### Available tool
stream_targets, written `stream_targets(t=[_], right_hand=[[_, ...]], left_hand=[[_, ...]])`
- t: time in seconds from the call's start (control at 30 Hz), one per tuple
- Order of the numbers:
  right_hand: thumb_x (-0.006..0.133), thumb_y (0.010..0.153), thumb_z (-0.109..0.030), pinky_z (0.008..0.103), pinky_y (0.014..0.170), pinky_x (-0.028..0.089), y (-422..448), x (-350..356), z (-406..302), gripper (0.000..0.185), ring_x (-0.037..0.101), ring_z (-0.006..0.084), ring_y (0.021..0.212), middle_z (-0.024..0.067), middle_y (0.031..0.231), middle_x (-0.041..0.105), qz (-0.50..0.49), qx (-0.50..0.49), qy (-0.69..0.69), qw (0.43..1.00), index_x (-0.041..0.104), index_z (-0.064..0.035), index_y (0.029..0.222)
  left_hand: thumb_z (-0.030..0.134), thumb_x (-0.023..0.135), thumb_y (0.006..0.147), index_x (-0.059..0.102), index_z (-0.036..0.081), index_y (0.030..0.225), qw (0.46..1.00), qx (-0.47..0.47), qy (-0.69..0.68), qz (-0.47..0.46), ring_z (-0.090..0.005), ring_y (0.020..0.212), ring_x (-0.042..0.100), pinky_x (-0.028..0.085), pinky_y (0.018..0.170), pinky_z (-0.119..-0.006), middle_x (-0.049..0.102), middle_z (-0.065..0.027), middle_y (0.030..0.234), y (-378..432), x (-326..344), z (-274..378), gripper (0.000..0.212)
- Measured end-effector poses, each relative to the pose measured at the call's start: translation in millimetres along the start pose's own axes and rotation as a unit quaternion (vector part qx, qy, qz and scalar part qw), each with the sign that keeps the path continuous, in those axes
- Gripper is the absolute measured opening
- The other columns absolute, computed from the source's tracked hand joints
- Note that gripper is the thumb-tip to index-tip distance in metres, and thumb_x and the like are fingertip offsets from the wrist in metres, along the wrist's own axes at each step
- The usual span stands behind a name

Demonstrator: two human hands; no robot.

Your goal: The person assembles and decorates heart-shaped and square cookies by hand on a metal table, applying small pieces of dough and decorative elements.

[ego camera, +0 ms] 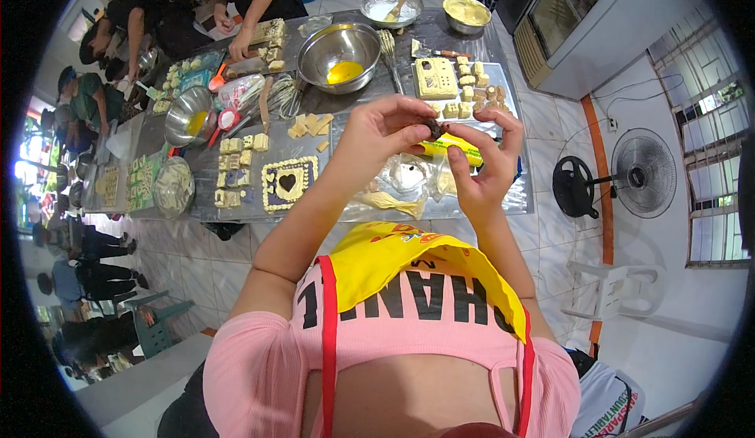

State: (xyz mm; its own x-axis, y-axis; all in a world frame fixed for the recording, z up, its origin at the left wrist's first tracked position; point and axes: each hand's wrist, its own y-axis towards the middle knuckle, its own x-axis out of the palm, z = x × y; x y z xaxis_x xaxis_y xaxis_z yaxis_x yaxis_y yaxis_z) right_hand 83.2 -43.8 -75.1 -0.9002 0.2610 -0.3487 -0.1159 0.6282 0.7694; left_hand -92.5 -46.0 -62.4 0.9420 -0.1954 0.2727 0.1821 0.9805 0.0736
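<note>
Above the table's front edge, my left hand [392, 128] pinches a small dark brown lump [435, 129] between thumb and fingers. My right hand [486, 164] is just beside it, with its index fingertip at the lump and its thumb held apart from that finger. Beneath my hands lies a yellow printed roll or box [457, 146], partly hidden. Nearer me are a crumpled clear plastic piece [407, 172] and a piping bag with cream-coloured filling [392, 202]. Behind my hands sits a cream-iced rectangular cake [435, 78] with small iced cubes [467, 93] beside it.
At left are a cake with a dark heart [289, 183], rows of iced cubes [236, 161] and a steel bowl [190, 119]. Farther back stand a large steel bowl [339, 54], a whisk [388, 51] and two more bowls. Another person's hand [240, 43] reaches over the far side.
</note>
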Motion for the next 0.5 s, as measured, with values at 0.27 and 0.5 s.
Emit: stream_targets(t=[0.27, 0.5], right_hand=[[0.066, 0.066, -0.008, 0.0469, 0.099, 0.023, 8.2, -4.7, -3.2, 0.024, 0.049, 0.0243, 0.100, 0.0088, 0.099, 0.051, 0.000, 0.001, 0.031, 1.000, 0.062, -0.0101, 0.090], [0.054, 0.068, 0.001, 0.0478, 0.100, 0.020, 5.5, 0.0, -0.1, 0.032, 0.049, 0.0258, 0.100, 0.0071, 0.095, 0.064, -0.013, -0.006, 0.221, 0.975, 0.043, -0.0102, 0.096]], left_hand=[[0.009, 0.062, 0.084, 0.056, 0.006, 0.107, 0.980, -0.076, -0.170, -0.065, -0.0145, 0.088, 0.063, 0.056, 0.074, -0.026, 0.061, -0.0065, 0.104, -1.5, -3.6, -3.4, 0.024], [0.012, 0.064, 0.083, 0.054, 0.006, 0.111, 0.957, -0.094, -0.260, -0.093, -0.0145, 0.085, 0.063, 0.055, 0.074, -0.025, 0.060, -0.0061, 0.101, -1.0, -2.3, -9.5, 0.030]])
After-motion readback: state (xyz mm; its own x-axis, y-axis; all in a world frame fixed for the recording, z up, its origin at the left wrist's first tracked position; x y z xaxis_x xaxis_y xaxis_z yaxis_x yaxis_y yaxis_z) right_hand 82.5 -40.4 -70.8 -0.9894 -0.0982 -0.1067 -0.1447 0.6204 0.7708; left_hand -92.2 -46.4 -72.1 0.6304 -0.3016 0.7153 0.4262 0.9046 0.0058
